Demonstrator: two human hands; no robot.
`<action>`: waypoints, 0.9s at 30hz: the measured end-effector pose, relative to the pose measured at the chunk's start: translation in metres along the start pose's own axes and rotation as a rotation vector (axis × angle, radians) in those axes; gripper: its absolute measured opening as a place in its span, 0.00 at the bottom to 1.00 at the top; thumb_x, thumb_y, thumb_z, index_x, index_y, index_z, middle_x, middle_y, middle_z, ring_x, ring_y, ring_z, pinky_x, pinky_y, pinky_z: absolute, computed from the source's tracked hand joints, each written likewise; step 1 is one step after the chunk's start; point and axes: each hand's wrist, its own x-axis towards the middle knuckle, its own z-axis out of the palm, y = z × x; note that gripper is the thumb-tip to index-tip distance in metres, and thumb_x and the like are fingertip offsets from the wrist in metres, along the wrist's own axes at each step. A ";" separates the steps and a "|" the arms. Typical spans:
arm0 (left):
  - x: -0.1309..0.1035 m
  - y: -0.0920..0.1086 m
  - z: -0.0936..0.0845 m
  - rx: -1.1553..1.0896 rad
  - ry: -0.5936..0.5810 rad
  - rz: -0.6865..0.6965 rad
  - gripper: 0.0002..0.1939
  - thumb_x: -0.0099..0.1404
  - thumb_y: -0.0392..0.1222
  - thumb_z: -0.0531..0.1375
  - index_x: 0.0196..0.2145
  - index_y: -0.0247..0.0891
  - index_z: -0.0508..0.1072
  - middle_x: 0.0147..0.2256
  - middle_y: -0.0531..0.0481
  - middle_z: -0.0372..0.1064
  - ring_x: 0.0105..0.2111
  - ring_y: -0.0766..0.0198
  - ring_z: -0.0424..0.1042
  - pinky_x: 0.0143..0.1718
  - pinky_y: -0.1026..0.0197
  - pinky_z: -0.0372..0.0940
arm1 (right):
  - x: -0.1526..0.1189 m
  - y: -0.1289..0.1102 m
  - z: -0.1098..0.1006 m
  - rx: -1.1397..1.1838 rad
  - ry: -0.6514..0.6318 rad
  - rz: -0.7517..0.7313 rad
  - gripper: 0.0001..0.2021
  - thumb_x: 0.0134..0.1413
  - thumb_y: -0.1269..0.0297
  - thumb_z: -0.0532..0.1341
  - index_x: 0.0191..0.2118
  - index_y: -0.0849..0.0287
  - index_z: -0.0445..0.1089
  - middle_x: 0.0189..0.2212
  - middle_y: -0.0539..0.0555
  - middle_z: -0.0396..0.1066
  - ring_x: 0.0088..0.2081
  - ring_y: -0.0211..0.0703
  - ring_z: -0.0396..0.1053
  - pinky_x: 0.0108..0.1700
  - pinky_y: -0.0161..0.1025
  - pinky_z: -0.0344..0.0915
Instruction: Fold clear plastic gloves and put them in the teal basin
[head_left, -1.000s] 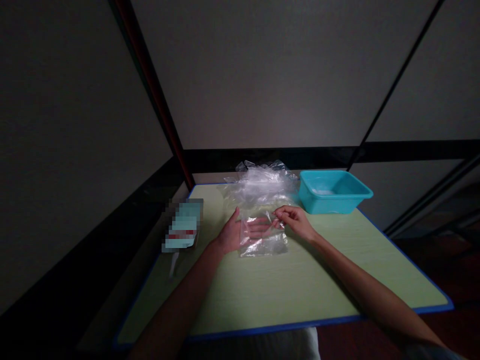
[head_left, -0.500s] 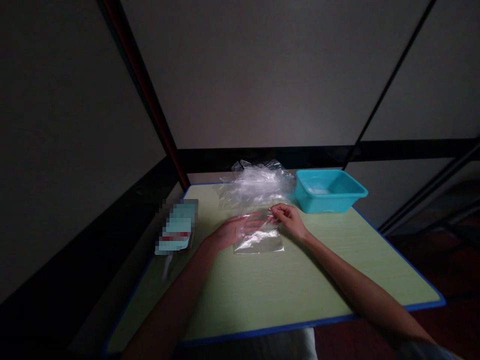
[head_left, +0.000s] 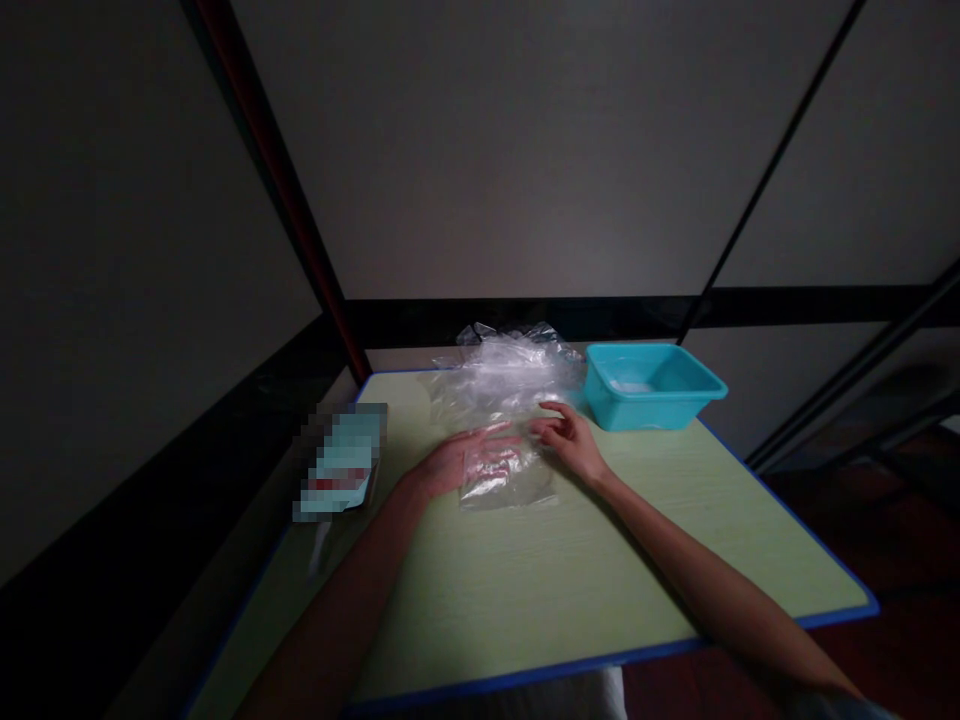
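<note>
A clear plastic bag (head_left: 510,485) lies in the middle of the table, its film partly over the fingers of my left hand (head_left: 461,462). Those fingers are stretched out flat and apart. Above the bag's right upper side is my right hand (head_left: 568,440), its index finger extended and the others curled loosely, with no grip visible. Just behind both hands rests a crumpled pile of clear plastic bags (head_left: 510,375).
A turquoise basin (head_left: 649,410) stands at the table's back right, with something pale inside. A pixelated phone-like object (head_left: 346,455) is at the left edge. The light green table (head_left: 600,590) has a blue rim; wall panels rise behind it.
My right hand has loosened from its pinch at the bag's edge, its index finger now extended. The bag looks more wrinkled. The whole view has shifted slightly.
</note>
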 end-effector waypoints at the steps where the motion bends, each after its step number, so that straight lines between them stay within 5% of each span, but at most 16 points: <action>1: 0.001 -0.001 -0.001 -0.012 -0.006 -0.002 0.22 0.62 0.45 0.51 0.53 0.37 0.59 0.52 0.42 0.59 0.49 0.53 0.62 0.47 0.52 0.54 | 0.000 0.002 -0.001 -0.005 0.002 -0.002 0.22 0.39 0.60 0.62 0.43 0.56 0.58 0.31 0.53 0.70 0.32 0.40 0.69 0.35 0.40 0.65; 9: 0.006 -0.006 -0.006 -0.055 -0.071 0.007 0.22 0.62 0.43 0.51 0.54 0.38 0.57 0.52 0.41 0.59 0.49 0.53 0.62 0.48 0.51 0.53 | -0.003 0.015 -0.004 -0.121 -0.009 -0.008 0.26 0.37 0.68 0.61 0.46 0.58 0.55 0.31 0.51 0.66 0.26 0.35 0.65 0.30 0.37 0.64; 20: -0.001 -0.001 0.009 0.060 0.007 0.110 0.28 0.56 0.35 0.57 0.54 0.44 0.56 0.56 0.45 0.53 0.55 0.55 0.52 0.52 0.52 0.46 | -0.006 0.013 0.000 -0.221 -0.048 -0.048 0.24 0.39 0.71 0.58 0.47 0.59 0.55 0.28 0.50 0.67 0.26 0.37 0.65 0.31 0.36 0.63; 27: 0.013 -0.006 -0.005 0.355 0.376 0.391 0.35 0.45 0.32 0.59 0.53 0.39 0.58 0.50 0.42 0.61 0.52 0.51 0.56 0.50 0.52 0.50 | -0.008 0.010 0.001 -0.233 -0.053 -0.074 0.24 0.40 0.71 0.57 0.47 0.59 0.54 0.27 0.49 0.67 0.26 0.36 0.65 0.31 0.36 0.64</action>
